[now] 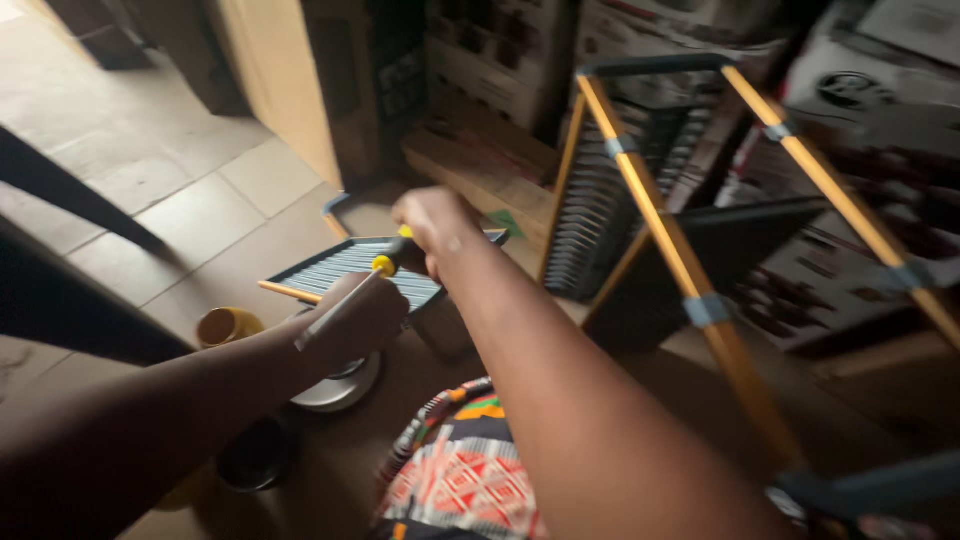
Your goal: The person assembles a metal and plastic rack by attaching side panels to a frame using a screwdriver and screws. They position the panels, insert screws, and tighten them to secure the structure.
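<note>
The right hand (432, 222) closes around the yellow-and-black handle of one screwdriver (385, 263); its fingers are hidden behind the fist. The left hand (355, 315) pinches the screwdriver's metal shaft, whose tip is blurred. Both sit just over one slatted grey panel (345, 262), partly covered by the hands. Nearby stand one yellow cup (225, 325) and one gold-tubed rack frame (690, 270), cut off at right.

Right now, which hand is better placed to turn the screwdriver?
Probably the right hand: it grips the yellow-and-black screwdriver handle over the slatted panel. The left hand holds a grey rod.
</note>
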